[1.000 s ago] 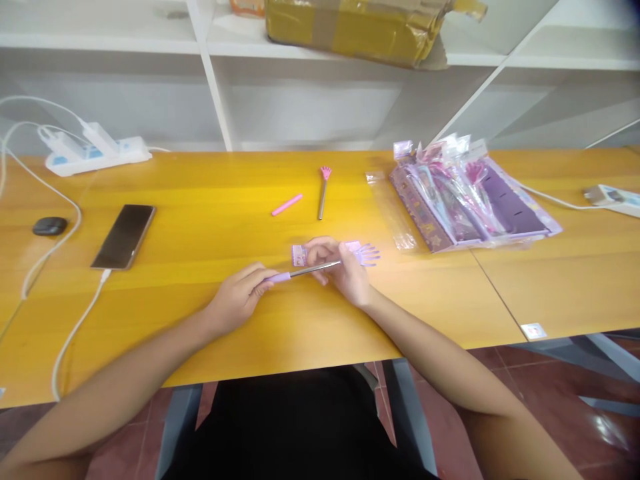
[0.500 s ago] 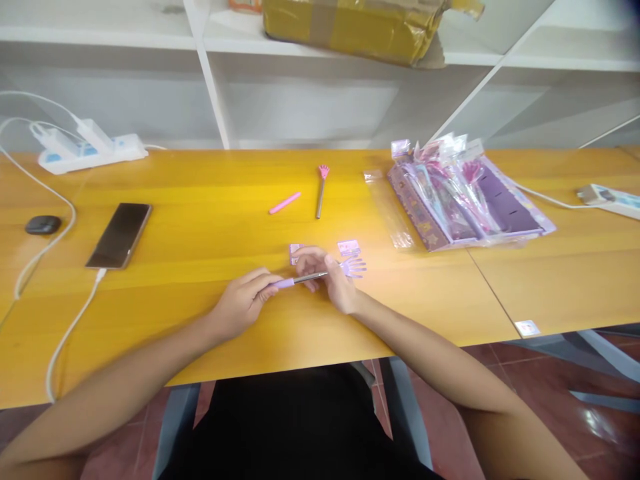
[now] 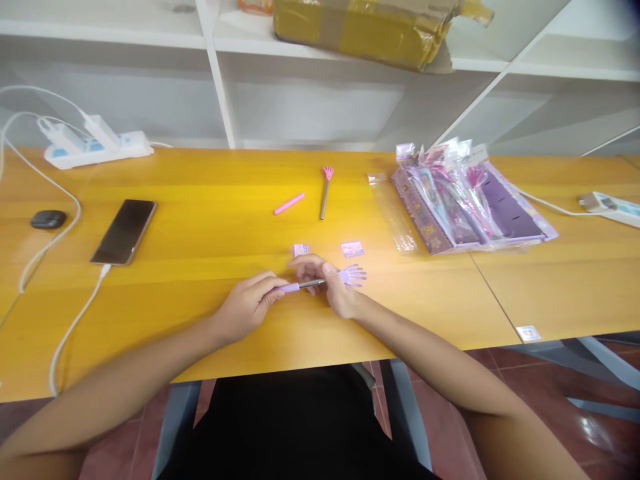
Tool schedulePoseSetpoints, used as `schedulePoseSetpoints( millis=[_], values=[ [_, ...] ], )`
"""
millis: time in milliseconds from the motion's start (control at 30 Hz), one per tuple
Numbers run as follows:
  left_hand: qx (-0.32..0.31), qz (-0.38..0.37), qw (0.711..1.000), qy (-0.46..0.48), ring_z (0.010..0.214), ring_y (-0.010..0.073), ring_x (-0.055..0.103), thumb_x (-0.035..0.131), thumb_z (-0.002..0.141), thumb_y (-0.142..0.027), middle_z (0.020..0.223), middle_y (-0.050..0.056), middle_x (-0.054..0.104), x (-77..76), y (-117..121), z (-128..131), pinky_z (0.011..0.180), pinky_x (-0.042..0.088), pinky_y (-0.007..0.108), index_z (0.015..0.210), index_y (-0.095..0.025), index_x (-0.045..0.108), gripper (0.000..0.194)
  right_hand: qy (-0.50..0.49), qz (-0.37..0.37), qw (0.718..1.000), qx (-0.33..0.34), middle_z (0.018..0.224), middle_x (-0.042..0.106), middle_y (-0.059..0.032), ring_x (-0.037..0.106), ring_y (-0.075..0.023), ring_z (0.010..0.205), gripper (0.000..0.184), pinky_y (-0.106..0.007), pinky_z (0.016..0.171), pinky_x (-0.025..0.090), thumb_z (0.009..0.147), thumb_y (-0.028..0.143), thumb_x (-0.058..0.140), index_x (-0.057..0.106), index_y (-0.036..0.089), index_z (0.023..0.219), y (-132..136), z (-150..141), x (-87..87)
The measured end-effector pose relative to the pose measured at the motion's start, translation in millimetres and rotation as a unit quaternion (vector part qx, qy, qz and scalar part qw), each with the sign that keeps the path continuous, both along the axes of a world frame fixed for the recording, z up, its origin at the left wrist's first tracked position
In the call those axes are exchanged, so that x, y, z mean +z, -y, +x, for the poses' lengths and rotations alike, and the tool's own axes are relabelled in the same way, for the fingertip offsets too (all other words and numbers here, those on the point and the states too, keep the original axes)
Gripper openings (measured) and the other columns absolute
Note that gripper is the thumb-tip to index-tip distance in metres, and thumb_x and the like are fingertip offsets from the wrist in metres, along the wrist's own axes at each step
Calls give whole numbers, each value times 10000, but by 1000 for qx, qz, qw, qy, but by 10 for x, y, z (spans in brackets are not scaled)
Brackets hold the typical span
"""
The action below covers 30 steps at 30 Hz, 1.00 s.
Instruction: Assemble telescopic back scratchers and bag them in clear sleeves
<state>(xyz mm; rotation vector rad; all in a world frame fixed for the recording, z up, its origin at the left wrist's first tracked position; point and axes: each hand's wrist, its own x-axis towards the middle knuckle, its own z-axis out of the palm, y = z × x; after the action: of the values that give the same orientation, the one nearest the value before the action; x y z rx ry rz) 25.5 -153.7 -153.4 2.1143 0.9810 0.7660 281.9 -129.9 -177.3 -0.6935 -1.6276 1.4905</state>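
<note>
Between my hands lies a purple back scratcher (image 3: pixel 352 275) with a hand-shaped head and a metal rod. My left hand (image 3: pixel 251 300) is closed around its purple handle. My right hand (image 3: pixel 336 288) grips the rod near the head, which sticks out to the right past the wrist. Just beyond my fingers are two small printed cards, a left card (image 3: pixel 301 250) partly behind my right hand and a right card (image 3: pixel 353 249). Farther back lie a metal rod with a pink hand-shaped head (image 3: pixel 327 190) and a separate pink tube (image 3: pixel 289 204).
A purple display box (image 3: pixel 520 212) with several plastic-wrapped items stands at the right, beside a clear plastic sleeve (image 3: pixel 395 213). At the left are a phone (image 3: pixel 125 231) on a cable, a black case (image 3: pixel 49 219) and a power strip (image 3: pixel 100 155). A taped carton (image 3: pixel 360 30) sits on the shelf.
The visible metal between my hands has become shorter, with the purple handle nearer my right hand. The whole view has shifted slightly; the other things stay in place.
</note>
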Motion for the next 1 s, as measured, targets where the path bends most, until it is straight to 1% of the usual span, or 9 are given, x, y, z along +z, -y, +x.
schedulePoseSetpoints(
  millis=[300, 400, 500, 600, 667, 733, 800, 900, 1000],
  values=[
    [-2, -14, 1000, -3, 863, 188, 676, 509, 1161, -354, 966, 34, 710, -10, 25, 39, 846, 557, 325, 1171, -232, 718, 242, 48, 33, 998, -7, 976, 621, -52, 508, -199, 721, 716, -343, 650, 446, 1150, 745, 236, 719, 308, 1447, 16, 57, -55],
    [-5, -18, 1000, -9, 882, 190, 689, 506, 1164, -361, 984, 35, 721, -9, 10, 26, 853, 556, 326, 1170, -237, 718, 246, 64, 46, 997, -8, 1001, 621, -66, 531, -213, 765, 732, -351, 665, 469, 1145, 756, 228, 733, 316, 1440, 25, 66, -14],
    [-17, -8, 1000, -19, 911, 193, 704, 499, 1170, -367, 1018, 41, 735, 17, -38, -27, 867, 557, 332, 1204, -241, 728, 264, 59, 58, 996, 23, 1029, 602, -61, 526, -197, 749, 702, -341, 662, 470, 1156, 730, 225, 639, 333, 1561, 6, 85, 67],
    [-11, 18, 1000, -16, 959, 202, 716, 513, 1170, -385, 1061, 54, 753, 70, -95, -101, 900, 565, 343, 1237, -242, 739, 275, 52, 91, 993, 47, 1079, 609, -65, 529, -195, 769, 719, -340, 680, 480, 1112, 778, 394, 492, 345, 1678, -61, 135, 147],
    [14, 42, 999, -16, 983, 208, 715, 527, 1167, -386, 1083, 62, 759, 108, -129, -147, 910, 571, 347, 1257, -239, 740, 274, 56, 115, 991, 33, 1095, 624, -70, 522, -195, 773, 808, -332, 669, 477, 1023, 806, 597, 489, 336, 1671, -120, 185, 179],
    [43, 64, 997, -20, 1008, 209, 715, 536, 1165, -375, 1114, 68, 761, 135, -160, -184, 918, 578, 346, 1279, -234, 732, 268, 72, 130, 989, -6, 1098, 641, -62, 507, -175, 728, 806, -321, 649, 471, 962, 722, 766, 532, 334, 1629, -179, 244, 197],
    [65, 85, 994, -33, 1041, 210, 718, 545, 1164, -366, 1154, 73, 762, 149, -194, -211, 939, 581, 349, 1295, -230, 721, 258, 103, 163, 978, -74, 1094, 663, -58, 527, -169, 712, 689, -328, 666, 490, 954, 571, 849, 608, 330, 1552, -234, 303, 211],
    [79, 125, 986, -76, 1078, 220, 721, 543, 1167, -355, 1177, 81, 758, 152, -253, -243, 976, 575, 364, 1291, -217, 708, 249, 145, 264, 939, -164, 1067, 701, -75, 626, -219, 819, 368, -375, 755, 541, 996, 422, 834, 755, 302, 1335, -316, 382, 229],
    [72, 167, 973, -144, 1070, 232, 726, 509, 1178, -340, 1175, 91, 757, 151, -296, -276, 958, 570, 373, 1271, -195, 704, 260, 187, 363, 894, -183, 1072, 727, -97, 693, -242, 929, 149, -384, 800, 563, 1087, 340, 711, 812, 278, 1177, -382, 433, 229]
  ],
)
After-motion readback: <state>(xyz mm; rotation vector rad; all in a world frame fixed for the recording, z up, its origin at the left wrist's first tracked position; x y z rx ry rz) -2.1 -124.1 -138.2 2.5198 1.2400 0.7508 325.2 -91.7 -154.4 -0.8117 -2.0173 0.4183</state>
